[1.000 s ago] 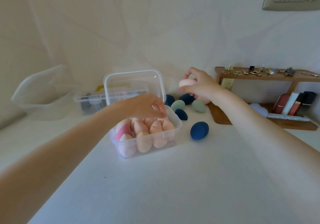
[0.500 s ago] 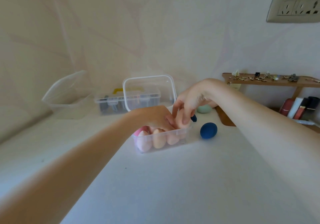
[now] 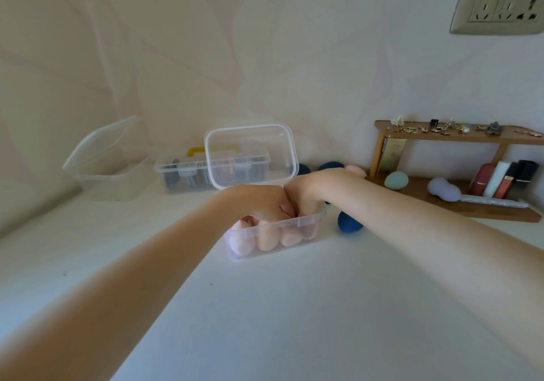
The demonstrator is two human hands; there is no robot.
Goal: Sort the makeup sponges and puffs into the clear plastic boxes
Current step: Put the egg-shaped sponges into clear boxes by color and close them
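now both hands point(image 3: 290, 201) crowd clear box point(image 3: 306, 221) rim.

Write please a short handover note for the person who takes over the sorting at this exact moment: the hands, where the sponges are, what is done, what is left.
Left hand and right hand are both down in the open clear box, fingers among the pink and peach sponges; whether either grips one cannot be seen.
Done: that box looks nearly full, lid up.
Left: a dark blue sponge on the table beside the box, two more blue ones and a pink one behind the hands, a green sponge and a lilac one on the wooden shelf.
An empty clear bin stands far left.
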